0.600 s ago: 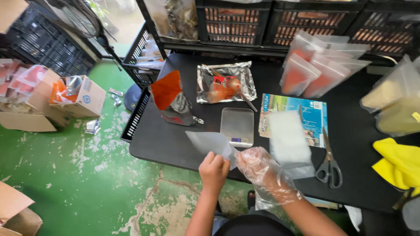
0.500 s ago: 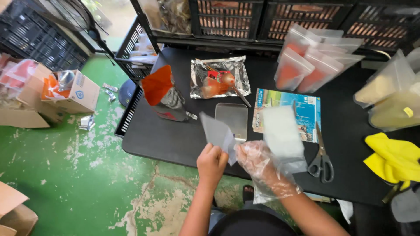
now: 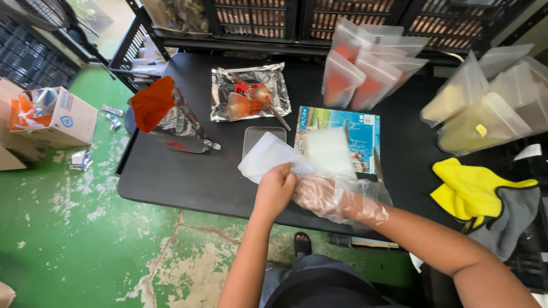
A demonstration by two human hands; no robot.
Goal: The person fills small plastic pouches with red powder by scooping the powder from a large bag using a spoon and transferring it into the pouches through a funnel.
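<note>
1. The bare left hand [image 3: 275,188] is closing its fingers around the lower edge of a translucent white plastic pouch [image 3: 267,159], gripping it firmly just above the near edge of the black tabletop [image 3: 171,177].
2. The right hand [image 3: 325,197], wearing a loose clear plastic glove, is pressing against the same pouch from the other side; its fingers are curling in, though the crinkled glove is hiding how tightly they are pinching, so that hold is probably light.
3. The pouch is hovering over the tabletop's near middle, tilting up to the left, just in front of a small clear rectangular tray [image 3: 264,140].
4. Further back on the tabletop, a sheet of silver foil [image 3: 228,94] is lying flat, carrying an orange-red lump and a spoon-like tool [image 3: 277,114].
5. At the tabletop's left end, a silver foil bag with an orange-red lining [image 3: 165,117] is lying open on its side.
6. At the tabletop's back right, a row of clear zip pouches with red powder [image 3: 365,71] is leaning upright.
7. A blue printed card [image 3: 365,137] is lying near the tabletop's middle, with a frosted white pouch [image 3: 330,151] resting on it.
8. At the tabletop's right end, a yellow and grey cloth [image 3: 476,191] is lying crumpled.
</note>
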